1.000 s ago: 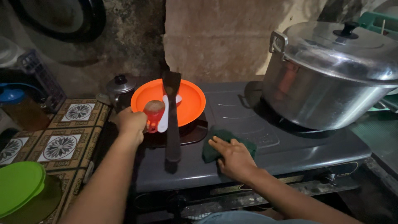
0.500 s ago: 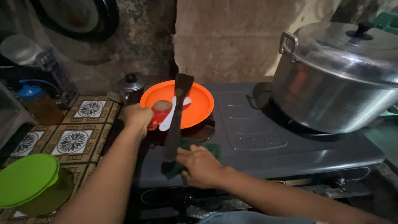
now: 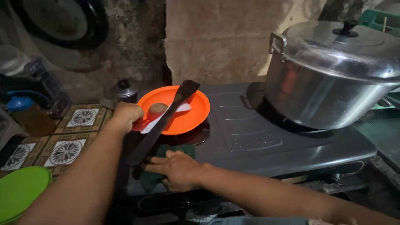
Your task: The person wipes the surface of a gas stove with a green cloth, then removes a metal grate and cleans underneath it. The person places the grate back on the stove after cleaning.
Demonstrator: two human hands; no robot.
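Left hand closed around the red handle of a spoon at 9 o'clock of the orange plate; spoon bowl resting on the plate, a white utensil lying beside it; black spatula slanting across the plate from its 12 o'clock rim down toward 7 o'clock, handle end just above the right hand; cannot tell whether the left hand also grips the spatula.

Right hand flat, fingers spread, pressing on a dark green cloth at 6 o'clock of the plate, on the front edge of the dark stove; nothing clasped, palm down on the cloth.

Plate sitting over the stove's left burner; large metal pot with lid and black knob on the right burner, at 3 o'clock of the plate, well apart from both hands.

Small lidded pot at 10 o'clock of the plate, near the left hand; patterned tiles of the table at 8 o'clock; green lid at the lower left edge; blue-capped jar at 9 o'clock, dim; rough wall behind at 12 o'clock.
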